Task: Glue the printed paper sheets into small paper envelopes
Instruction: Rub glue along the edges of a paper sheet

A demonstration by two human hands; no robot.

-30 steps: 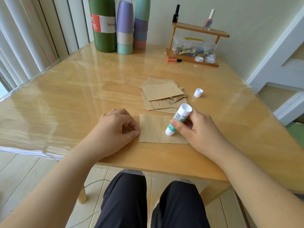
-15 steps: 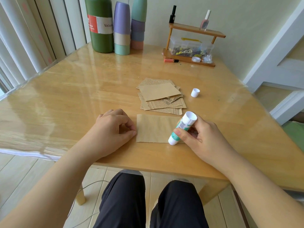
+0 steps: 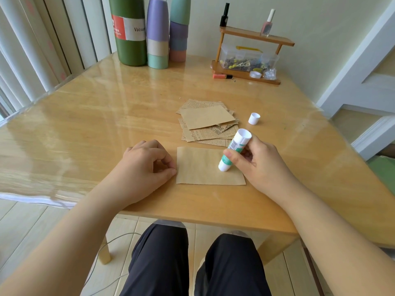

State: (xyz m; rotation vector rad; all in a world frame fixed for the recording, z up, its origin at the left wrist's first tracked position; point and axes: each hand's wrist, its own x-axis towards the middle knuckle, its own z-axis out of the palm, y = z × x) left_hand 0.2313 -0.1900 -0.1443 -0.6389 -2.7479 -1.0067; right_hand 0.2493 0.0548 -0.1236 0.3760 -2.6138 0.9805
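The left hand (image 3: 147, 163) is laid knuckles up, its fingers loosely curled and thumb tip pressed flat. The right hand (image 3: 259, 162) is closed in a pinch, thumb and fingers wrapped round a tilted stick. Both forearms are stretched forward, bare.

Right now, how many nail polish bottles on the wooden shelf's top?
2. A black bottle stands at the left end of the shelf; a pink bottle stands right of centre. None looks hidden.

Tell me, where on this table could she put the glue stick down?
Bare wood lies left of the left hand, and between the paper pile and the bottles. Around the cap and right hand it is crowded.
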